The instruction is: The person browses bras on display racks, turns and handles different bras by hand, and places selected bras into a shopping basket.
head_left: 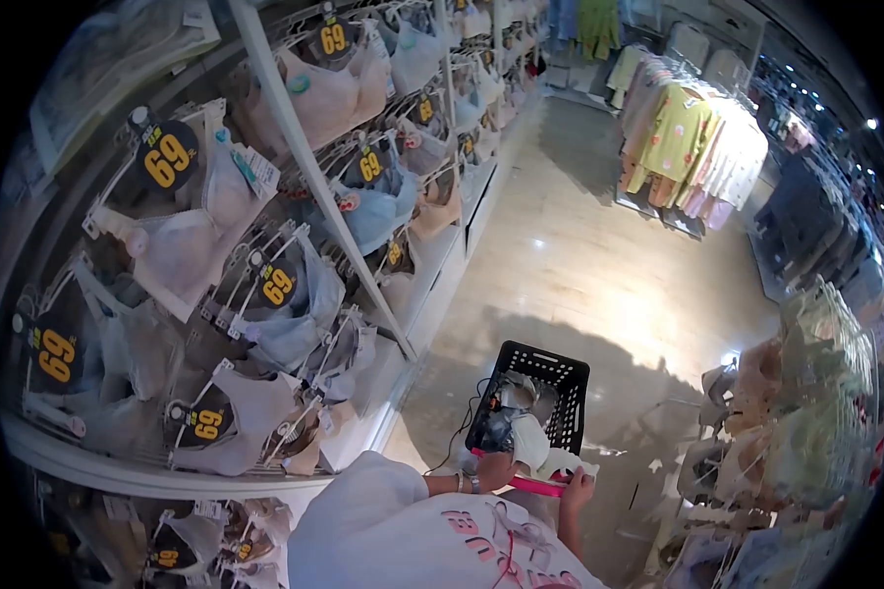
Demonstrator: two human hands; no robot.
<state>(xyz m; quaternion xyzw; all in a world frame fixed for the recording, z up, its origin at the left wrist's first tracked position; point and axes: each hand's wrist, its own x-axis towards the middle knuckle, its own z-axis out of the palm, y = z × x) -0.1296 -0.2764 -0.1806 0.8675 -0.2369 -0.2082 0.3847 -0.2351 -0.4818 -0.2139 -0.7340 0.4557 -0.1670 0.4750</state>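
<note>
A white bra [530, 440] is spread between my hands, low in front of my body and over the near end of a black shopping basket [578, 378]. My left hand [495, 471], with a watch and a bracelet at the wrist, is closed at the bra's left side. At its right side, my right hand [577, 488] pinches the edge. A bright pink bar [538, 487], which looks like the basket's handle, runs just below the bra between both hands. Grey and silvery items [517, 393] lie in the basket. My fingertips are partly hidden.
A wall rack [295, 147] of bras with "69" price tags stands on the left. Clothes on a rack [692, 137] are ahead, and hanging bras [820, 373] are close on the right. A dark cord [454, 442] trails beside the basket. Wooden floor [550, 236] runs between.
</note>
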